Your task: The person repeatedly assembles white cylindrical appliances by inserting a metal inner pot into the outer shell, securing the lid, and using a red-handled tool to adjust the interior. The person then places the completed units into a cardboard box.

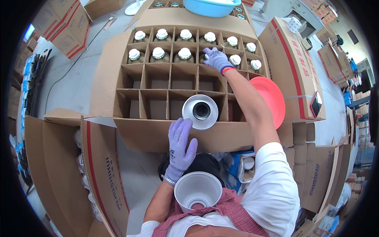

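Observation:
My right hand [216, 59], in a lilac knitted glove, reaches into the divided carton [177, 128] and its fingers close round the top of a bottle [205, 57]. The hand hides most of that bottle. My left hand [181, 145], gloved alike, has its fingers stretched and its thumb apart. Its fingertips reach the lower left rim of a round silver dish-shaped piece [189, 106] with a dark round opening in its middle, over the carton's near edge. Close to my body, a deep grey-white tapered bowl-like piece [179, 189] sits below my left wrist.
Several brown bottles with white caps [184, 53] fill the carton's two far rows. A red plastic basin [272, 98] lies by its right side, under my forearm. A light blue basin [209, 8] stands beyond. Tall cartons [290, 71] flank me; a phone [316, 104] rests on one.

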A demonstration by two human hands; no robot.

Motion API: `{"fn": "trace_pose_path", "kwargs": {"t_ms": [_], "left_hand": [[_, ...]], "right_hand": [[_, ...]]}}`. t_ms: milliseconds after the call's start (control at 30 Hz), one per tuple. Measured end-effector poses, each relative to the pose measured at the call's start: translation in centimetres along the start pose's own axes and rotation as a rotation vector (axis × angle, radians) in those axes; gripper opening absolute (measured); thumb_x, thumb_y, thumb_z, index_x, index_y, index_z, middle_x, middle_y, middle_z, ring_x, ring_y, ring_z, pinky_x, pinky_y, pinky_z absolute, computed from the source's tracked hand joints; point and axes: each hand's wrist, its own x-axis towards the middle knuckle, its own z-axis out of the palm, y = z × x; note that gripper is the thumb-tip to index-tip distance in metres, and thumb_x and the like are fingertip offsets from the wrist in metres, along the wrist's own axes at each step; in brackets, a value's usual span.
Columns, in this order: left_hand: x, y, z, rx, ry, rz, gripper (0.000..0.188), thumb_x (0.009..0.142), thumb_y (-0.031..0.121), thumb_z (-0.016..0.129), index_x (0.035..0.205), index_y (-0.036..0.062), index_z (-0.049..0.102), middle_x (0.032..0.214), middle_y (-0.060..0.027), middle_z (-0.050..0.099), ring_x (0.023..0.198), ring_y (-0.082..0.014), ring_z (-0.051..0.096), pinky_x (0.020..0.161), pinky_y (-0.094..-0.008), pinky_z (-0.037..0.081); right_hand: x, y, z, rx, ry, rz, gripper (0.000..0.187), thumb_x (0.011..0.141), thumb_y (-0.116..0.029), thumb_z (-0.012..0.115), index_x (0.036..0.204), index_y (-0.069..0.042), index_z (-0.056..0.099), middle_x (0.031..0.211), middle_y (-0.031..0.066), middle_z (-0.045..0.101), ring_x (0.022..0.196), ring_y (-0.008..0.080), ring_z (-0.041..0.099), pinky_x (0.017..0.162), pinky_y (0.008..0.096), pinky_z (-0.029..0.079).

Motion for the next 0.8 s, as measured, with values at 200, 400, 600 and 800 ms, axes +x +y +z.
{"fn": "trace_pose_path", "kwargs": {"t_ms": [200, 400, 600, 800], "left_hand": [[-0.5, 0.5, -0.7, -0.165, 0.126, -0.061, 0.048, 0.090, 0.006, 0.051, 0.137, -0.0030, 0.050, 0.134, -0.0207, 0.056, 0.130, -0.0389, 0.049, 0.113, -0.0459, 0.034], [1.6, 2.0, -2.5, -1.119, 0.148, -0.500, 0.071, 0.102, 0.039, 0.050, 0.156, 0.0059, 0.018, 0.152, -0.0159, 0.035, 0.134, -0.0295, 0.046, 0.109, -0.0438, 0.042], [-1.9, 6.0, -8.3, -0.982, 0.178, -0.277, 0.084, 0.091, 0.039, 0.067, 0.154, 0.0036, 0.026, 0.147, -0.0134, 0.042, 0.130, -0.0219, 0.047, 0.108, -0.0350, 0.039], [-3.9, 8.4, -16.7, -0.471, -0.211, -0.344, 0.078, 0.080, 0.031, 0.071, 0.146, 0.0003, 0.044, 0.134, -0.0131, 0.057, 0.123, -0.0198, 0.054, 0.107, -0.0324, 0.041]], "right_hand": [[-5.7, -0.1, -7.3, 0.086, 0.453, -0.147, 0.042, 0.084, -0.033, 0.067, 0.120, -0.013, 0.059, 0.115, 0.0184, 0.059, 0.099, 0.0375, 0.065, 0.086, 0.0461, 0.054], [-23.5, -1.4, -14.3, 0.836, 0.558, -0.436, 0.036, 0.088, -0.022, 0.067, 0.117, -0.003, 0.057, 0.104, 0.0138, 0.061, 0.083, 0.0249, 0.065, 0.076, 0.0362, 0.053], [-38.6, -10.6, -4.8, 1.685, 0.431, -0.147, 0.041, 0.095, -0.004, 0.055, 0.133, -0.005, 0.041, 0.104, 0.0028, 0.056, 0.078, 0.0045, 0.051, 0.064, 0.0197, 0.044], [-45.3, -9.8, -0.6, 1.295, 0.145, -0.453, 0.046, 0.093, -0.006, 0.057, 0.137, 0.001, 0.047, 0.129, 0.0160, 0.053, 0.121, 0.0255, 0.054, 0.104, 0.0350, 0.042]]}}
